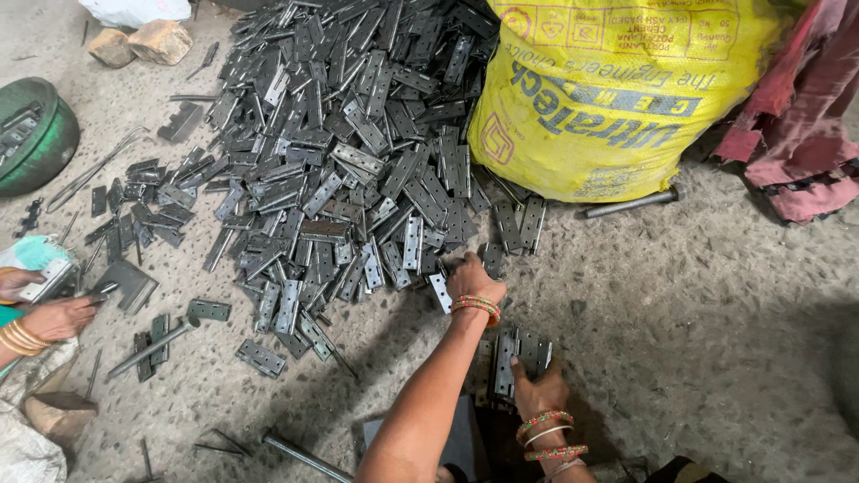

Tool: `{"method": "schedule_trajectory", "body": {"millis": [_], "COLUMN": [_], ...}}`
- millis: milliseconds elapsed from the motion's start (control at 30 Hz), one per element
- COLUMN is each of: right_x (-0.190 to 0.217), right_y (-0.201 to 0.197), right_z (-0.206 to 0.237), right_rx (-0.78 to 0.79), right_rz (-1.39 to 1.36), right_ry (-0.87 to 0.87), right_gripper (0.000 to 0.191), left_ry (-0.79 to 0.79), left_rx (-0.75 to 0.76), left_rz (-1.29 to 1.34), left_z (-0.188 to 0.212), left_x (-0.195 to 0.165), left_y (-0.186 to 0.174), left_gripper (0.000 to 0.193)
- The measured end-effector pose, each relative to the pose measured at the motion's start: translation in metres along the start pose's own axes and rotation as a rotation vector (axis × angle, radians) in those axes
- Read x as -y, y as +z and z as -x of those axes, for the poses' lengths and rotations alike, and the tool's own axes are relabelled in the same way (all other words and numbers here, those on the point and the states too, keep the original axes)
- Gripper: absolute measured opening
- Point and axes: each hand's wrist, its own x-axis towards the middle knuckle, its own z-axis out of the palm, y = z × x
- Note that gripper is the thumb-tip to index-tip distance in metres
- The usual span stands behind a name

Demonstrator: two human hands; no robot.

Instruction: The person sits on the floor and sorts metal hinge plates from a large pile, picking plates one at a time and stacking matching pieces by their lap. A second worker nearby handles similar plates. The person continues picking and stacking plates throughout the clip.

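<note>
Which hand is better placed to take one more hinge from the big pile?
Left, probably. The left hand lies at the edge of the hinge pile. The right hand is nearer the body, and it holds a stack of hinges.

A big heap of grey metal hinges (340, 152) spreads over the concrete floor (698, 295) from the top centre down toward the middle of the frame. The person's left hand (472, 279) reaches into the heap's lower edge, fingers down among the hinges, bangles at the wrist. The right hand (537, 389), lower and to the right, grips a small stack of hinges (517, 351) held on edge. A full yellow sack (608, 98) sits at the upper right, a red cloth (805, 116) beside it. At the left edge another person's hands (45, 309) work near a green bowl (36, 134).
</note>
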Motion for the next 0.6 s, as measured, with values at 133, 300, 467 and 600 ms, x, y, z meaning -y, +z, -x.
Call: {"method": "schedule_trajectory", "body": {"millis": [133,300,467,600], "right_x": [0.004,0.010,0.013,0.010], "right_y": [-0.002,-0.005,-0.007,-0.006], "right_z": [0.003,0.005,0.007,0.005], "right_rx": [-0.008,0.002,0.011,0.020], "right_rz": [-0.024,-0.001,0.040,0.016], "right_ry": [0.001,0.008,0.042,0.067], "right_gripper": [0.058,0.057,0.059,0.059], "left_ry": [-0.065,-0.077,-0.145,-0.153], "left_rx": [0.072,-0.067,-0.177,-0.258], "left_rz": [0.111,0.142,0.316,0.342], "left_z": [-0.012,-0.032,-0.043,-0.044], "left_x": [0.011,0.027,0.038,0.034], "left_y": [0.009,0.049,0.083,0.089], "left_gripper": [0.052,0.042,0.038,0.034]}}
